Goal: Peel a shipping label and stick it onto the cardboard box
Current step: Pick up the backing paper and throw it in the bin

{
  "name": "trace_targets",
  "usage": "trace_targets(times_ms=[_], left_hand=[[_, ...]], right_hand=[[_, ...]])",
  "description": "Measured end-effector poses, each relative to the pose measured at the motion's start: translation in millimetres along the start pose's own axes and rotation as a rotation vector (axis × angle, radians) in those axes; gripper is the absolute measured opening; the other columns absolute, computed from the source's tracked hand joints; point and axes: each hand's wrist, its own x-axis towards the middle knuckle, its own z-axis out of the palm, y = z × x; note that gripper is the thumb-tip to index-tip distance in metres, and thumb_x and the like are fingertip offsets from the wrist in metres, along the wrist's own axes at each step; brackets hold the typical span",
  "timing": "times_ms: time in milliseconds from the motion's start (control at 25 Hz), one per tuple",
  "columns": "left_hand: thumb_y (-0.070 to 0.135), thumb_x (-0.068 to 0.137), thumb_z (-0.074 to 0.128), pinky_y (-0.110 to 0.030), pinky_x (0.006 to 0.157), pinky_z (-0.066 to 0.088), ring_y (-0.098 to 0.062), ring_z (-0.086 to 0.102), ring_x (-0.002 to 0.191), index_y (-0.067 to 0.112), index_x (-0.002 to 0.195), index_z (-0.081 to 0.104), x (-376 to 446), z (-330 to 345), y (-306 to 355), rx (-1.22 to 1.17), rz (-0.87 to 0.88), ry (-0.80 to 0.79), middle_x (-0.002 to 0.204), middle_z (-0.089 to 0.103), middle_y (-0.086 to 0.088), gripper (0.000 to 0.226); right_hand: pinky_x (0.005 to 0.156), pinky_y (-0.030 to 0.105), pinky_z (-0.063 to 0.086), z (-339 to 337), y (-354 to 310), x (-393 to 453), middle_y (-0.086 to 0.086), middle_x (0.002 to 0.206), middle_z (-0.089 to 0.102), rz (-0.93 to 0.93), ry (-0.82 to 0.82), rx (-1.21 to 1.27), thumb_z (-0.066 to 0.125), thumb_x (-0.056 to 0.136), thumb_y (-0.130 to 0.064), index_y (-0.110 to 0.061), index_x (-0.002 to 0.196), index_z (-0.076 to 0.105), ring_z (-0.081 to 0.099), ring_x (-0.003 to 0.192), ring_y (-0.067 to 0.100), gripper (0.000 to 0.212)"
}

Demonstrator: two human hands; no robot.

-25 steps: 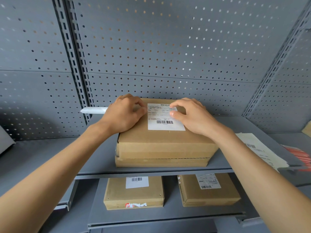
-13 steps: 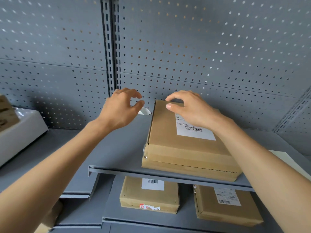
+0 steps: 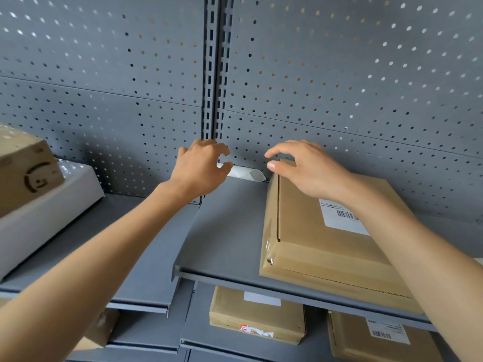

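Nearest, on the lower shelf [image 3: 235, 343], lie two labelled boxes: one [image 3: 257, 316] at centre, another [image 3: 376, 338] to the right. Above them the upper shelf [image 3: 224, 236] carries the cardboard box [image 3: 321, 246], lying flat toward its right side. The shipping label [image 3: 339, 218] sits stuck on the box's top face, its right part hidden behind the right forearm. At far left, on a neighbouring shelf, a white box [image 3: 44, 212] bears a brown box [image 3: 23, 168] with a printed face mark.

The right hand [image 3: 305, 168] hovers over the box's far left corner, fingers loosely curled and spread, holding nothing; whether the thumb touches the cardboard cannot be told. The left hand [image 3: 201, 171] is left of the box, above the bare shelf, fingers curled and parted, empty. Between the hands, at the shelf's back edge, lies a white paper roll [image 3: 245, 173]; the left thumb is just beside its left end, contact uncertain. Behind stands the perforated back panel [image 3: 339, 74] with a slotted upright [image 3: 214, 74].
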Motion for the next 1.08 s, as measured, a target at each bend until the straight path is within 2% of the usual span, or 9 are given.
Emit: trace_targets(times_ms=[200, 280, 400, 520, 680, 880, 1080], left_hand=[[0.033, 0.096, 0.059, -0.046, 0.100, 0.034, -0.028, 0.047, 0.126, 0.024, 0.137, 0.059, 22, 30, -12, 0.220, 0.108, -0.065, 0.137, 0.060, -0.002, 0.042], [0.031, 0.095, 0.060, -0.046, 0.097, 0.035, -0.029, 0.049, 0.123, 0.024, 0.134, 0.060, 28, 41, -15, 0.248, 0.117, -0.081, 0.133, 0.061, -0.002, 0.040], [0.029, 0.093, 0.060, -0.046, 0.096, 0.036, -0.030, 0.050, 0.120, 0.022, 0.131, 0.062, 34, 53, -20, 0.241, 0.107, -0.102, 0.127, 0.061, -0.004, 0.038], [0.024, 0.092, 0.061, -0.046, 0.094, 0.037, -0.032, 0.051, 0.118, 0.020, 0.126, 0.065, 37, 63, -23, 0.233, 0.119, -0.075, 0.123, 0.063, -0.007, 0.034], [0.025, 0.093, 0.063, -0.045, 0.091, 0.035, -0.032, 0.053, 0.114, 0.020, 0.119, 0.068, 39, 66, -23, 0.233, 0.121, -0.039, 0.118, 0.064, -0.007, 0.028], [0.026, 0.092, 0.062, -0.044, 0.089, 0.037, -0.032, 0.053, 0.110, 0.019, 0.115, 0.069, 36, 63, -22, 0.234, 0.120, 0.004, 0.111, 0.066, -0.007, 0.024], [0.026, 0.093, 0.061, -0.044, 0.086, 0.036, -0.033, 0.053, 0.107, 0.021, 0.116, 0.070, 33, 44, -19, 0.225, 0.116, 0.077, 0.108, 0.066, -0.006, 0.025]], right_hand=[[0.102, 0.035, 0.030, 4, 2, 2, -0.007, 0.138, 0.057, 0.030, 0.000, -0.010, 0.051, 0.101, -0.036, -0.031, 0.127, 0.062, 0.037, 0.133, 0.018, 0.029], [0.104, 0.035, 0.031, 6, 5, 2, -0.008, 0.136, 0.058, 0.031, 0.001, -0.011, 0.051, 0.100, -0.036, -0.031, 0.125, 0.062, 0.040, 0.132, 0.018, 0.028], [0.100, 0.031, 0.032, 9, 9, 3, -0.011, 0.133, 0.059, 0.050, 0.003, -0.014, 0.050, 0.101, -0.036, -0.031, 0.124, 0.062, 0.042, 0.130, 0.016, 0.027], [0.095, 0.029, 0.029, 11, 11, 5, -0.011, 0.133, 0.058, 0.065, 0.004, -0.017, 0.049, 0.101, -0.037, -0.032, 0.124, 0.062, 0.041, 0.128, 0.014, 0.027], [0.091, 0.028, 0.028, 12, 12, 5, -0.011, 0.133, 0.058, 0.088, -0.002, -0.008, 0.048, 0.102, -0.037, -0.033, 0.125, 0.062, 0.042, 0.117, 0.010, 0.027], [0.094, 0.028, 0.028, 11, 10, 3, -0.010, 0.136, 0.057, 0.102, -0.006, -0.009, 0.050, 0.101, -0.037, -0.034, 0.124, 0.062, 0.039, 0.133, 0.013, 0.026], [0.098, 0.032, 0.034, 10, 8, 2, -0.013, 0.136, 0.057, 0.100, -0.005, 0.022, 0.052, 0.099, -0.039, -0.035, 0.122, 0.063, 0.043, 0.130, 0.015, 0.026]])
